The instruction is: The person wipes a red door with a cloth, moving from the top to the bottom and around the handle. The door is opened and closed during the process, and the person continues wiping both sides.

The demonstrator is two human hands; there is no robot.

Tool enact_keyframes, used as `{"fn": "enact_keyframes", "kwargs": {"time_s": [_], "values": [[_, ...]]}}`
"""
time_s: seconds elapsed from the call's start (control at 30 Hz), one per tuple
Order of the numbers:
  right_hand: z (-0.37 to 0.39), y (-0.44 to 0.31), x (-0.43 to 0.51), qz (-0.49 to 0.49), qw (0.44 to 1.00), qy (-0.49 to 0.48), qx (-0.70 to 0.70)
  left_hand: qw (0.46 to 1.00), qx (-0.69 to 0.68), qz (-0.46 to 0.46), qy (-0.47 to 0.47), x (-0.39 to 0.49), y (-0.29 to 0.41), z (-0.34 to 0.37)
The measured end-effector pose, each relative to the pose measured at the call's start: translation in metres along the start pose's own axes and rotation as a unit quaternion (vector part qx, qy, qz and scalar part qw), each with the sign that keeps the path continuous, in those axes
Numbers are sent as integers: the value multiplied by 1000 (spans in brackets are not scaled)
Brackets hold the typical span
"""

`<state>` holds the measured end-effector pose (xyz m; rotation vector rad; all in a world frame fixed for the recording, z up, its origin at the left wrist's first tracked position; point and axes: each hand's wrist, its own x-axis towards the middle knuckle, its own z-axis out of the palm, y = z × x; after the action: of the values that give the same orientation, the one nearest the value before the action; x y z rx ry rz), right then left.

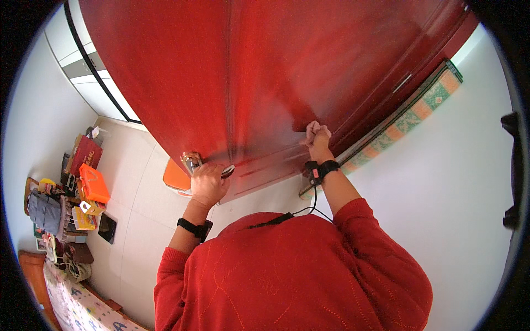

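Note:
A glossy red wooden door [265, 82] fills the upper middle of the head view. My left hand [209, 182] is closed around the metal door handle [191, 160], covering much of it; a light-and-dark end shows past my fingers. Farther right, my right hand [318, 134] is at the door's lower right face with its fingers curled in. Whether anything lies inside those fingers is hidden and blurred. Both wrists carry black straps, and a thin black cable [314, 198] runs from the right strap.
A rolled green-and-orange patterned mat [408, 120] leans along the white wall [447, 186]. Behind the door's left edge is an orange-topped seat [176, 176]. At left, an orange box [94, 184], a grey backpack [45, 211] and a dark flat device [107, 228] lie near a bed [83, 306].

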<state>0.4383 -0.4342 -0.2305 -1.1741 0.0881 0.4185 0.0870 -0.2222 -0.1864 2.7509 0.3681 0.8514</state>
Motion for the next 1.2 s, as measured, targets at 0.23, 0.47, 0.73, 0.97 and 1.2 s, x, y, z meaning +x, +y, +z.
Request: {"fn": "enact_keyframes", "kwargs": {"time_s": [0.23,0.47,0.73,0.97,1.2], "values": [[103,-79,-98,-210,969,-68,112,999,-22,11,-39,-4,-9,5],[156,-245,-96,-533,836,58,-114,996,-48,43,-58,0,-16,0],[125,-156,-49,-526,844,64,-81,990,-65,47,-114,0,-19,-6],[146,18,-119,-188,977,92,-49,988,-37,85,-124,0,-18,-12],[189,-47,-162,-317,932,101,-141,992,-16,114,-59,-7,-19,-6]]}}
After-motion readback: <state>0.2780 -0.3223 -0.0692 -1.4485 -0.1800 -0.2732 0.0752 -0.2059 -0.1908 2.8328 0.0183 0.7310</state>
